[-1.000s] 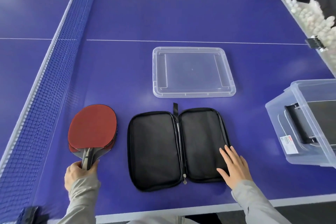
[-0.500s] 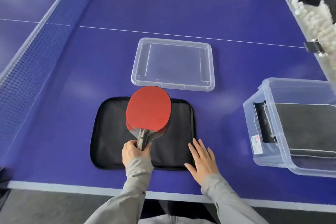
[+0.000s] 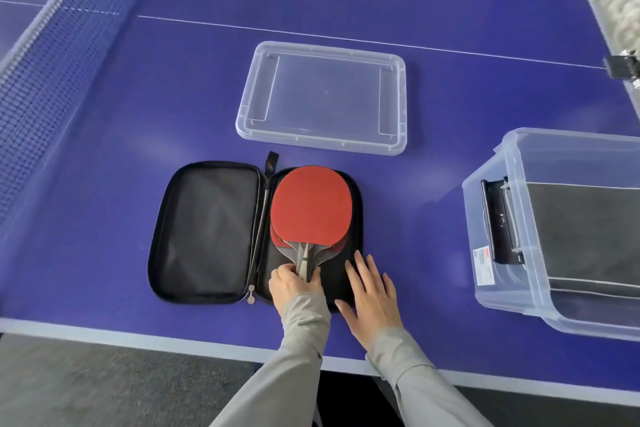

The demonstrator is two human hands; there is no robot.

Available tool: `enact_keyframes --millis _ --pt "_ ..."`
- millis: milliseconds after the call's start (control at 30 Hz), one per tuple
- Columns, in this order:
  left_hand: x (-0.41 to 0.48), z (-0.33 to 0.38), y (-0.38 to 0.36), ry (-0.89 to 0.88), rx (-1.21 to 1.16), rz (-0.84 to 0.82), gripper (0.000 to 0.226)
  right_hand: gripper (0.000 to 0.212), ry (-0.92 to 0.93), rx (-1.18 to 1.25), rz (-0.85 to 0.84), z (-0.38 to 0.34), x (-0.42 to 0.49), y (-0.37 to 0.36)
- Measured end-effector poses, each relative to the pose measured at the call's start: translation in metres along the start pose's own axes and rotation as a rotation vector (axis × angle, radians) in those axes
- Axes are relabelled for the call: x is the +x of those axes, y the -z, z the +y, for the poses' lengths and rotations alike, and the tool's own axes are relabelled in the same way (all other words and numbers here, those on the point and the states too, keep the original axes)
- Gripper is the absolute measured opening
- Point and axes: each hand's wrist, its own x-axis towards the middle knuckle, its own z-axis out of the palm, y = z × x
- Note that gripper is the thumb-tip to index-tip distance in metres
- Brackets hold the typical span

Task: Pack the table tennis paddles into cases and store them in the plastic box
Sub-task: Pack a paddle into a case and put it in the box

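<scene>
Red rubber faces upward on the paddles (image 3: 311, 204), which appear to be two stacked together and are laid in the right half of the open black case (image 3: 207, 232). Their handles are gripped by the left hand (image 3: 294, 284), with fingers and thumb curled round them near the case's near edge. The right hand (image 3: 372, 291) is laid flat, fingers straight and spread, just right of the handles. It is pressed on the case's near right corner and partly on the blue table (image 3: 433, 211), and nothing is held by it. The left half of the case is seen to hold nothing, and the zip pulls (image 3: 250, 295) lie at the near end of its spine.

The task is judged to be partly done. These paddles are placed but not released, and the case is neither folded shut nor zipped nor stored.

To the right of the case, well apart, the clear plastic box (image 3: 571, 136) is stood open. A dark, flat fabric item (image 3: 581, 236), probably a case packed already, is lodged in it, with room left above. Beyond the case, the clear lid (image 3: 322, 47) is laid on the table, apparently rim upward, with nothing in it. Closing, zipping, loading and lidding are judged to remain.
</scene>
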Motion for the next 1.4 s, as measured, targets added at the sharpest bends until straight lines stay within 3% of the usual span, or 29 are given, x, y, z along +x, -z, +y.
enact_keyframes --millis 367,533,667,767,800,900,967,1033,1167,1233,1333,1400 --pt "-0.001 0.003 -0.004 -0.025 -0.039 -0.056 0.049 0.07 -0.004 0.015 0.02 0.0 0.001 -0.002" --pt "0.003 -0.008 0.026 -0.039 -0.166 -0.303 0.034 0.072 -0.019 0.073 -0.016 -0.002 -0.001 0.0" --pt "0.025 -0.028 0.069 -0.274 -0.121 -0.289 0.011 0.073 -0.077 0.152 -0.008 -0.012 0.0 0.001" --pt "0.044 -0.045 0.094 -0.557 0.01 -0.137 0.018 0.074 -0.122 0.173 -0.013 -0.017 -0.001 -0.002" --pt "0.052 -0.051 0.101 -0.579 0.062 -0.046 0.025 0.074 -0.129 0.177 -0.015 -0.018 -0.001 -0.002" --pt "0.081 -0.068 0.122 -0.268 0.128 0.213 0.052 0.075 -0.122 0.185 -0.017 -0.017 -0.002 -0.001" --pt "0.1 -0.078 0.133 -0.024 0.133 0.241 0.068 0.076 -0.121 0.185 -0.021 -0.017 -0.002 0.0" --pt "0.116 -0.087 0.143 0.107 0.139 0.2 0.071 0.076 -0.127 0.162 -0.03 -0.017 -0.002 0.0" --pt "0.132 -0.1 0.152 0.14 0.101 0.124 0.043 0.076 -0.143 0.161 -0.026 -0.019 -0.001 0.0" --pt "0.131 -0.1 0.159 0.108 -0.027 0.088 0.035 0.076 -0.148 0.157 -0.026 -0.019 -0.001 0.0" --pt "0.115 -0.089 0.179 0.073 -0.382 -0.015 0.039 0.075 -0.15 0.152 -0.022 -0.019 -0.001 0.001" --pt "0.098 -0.078 0.192 0.023 -0.466 -0.034 0.048 0.074 -0.144 0.158 -0.016 -0.019 -0.001 0.003"
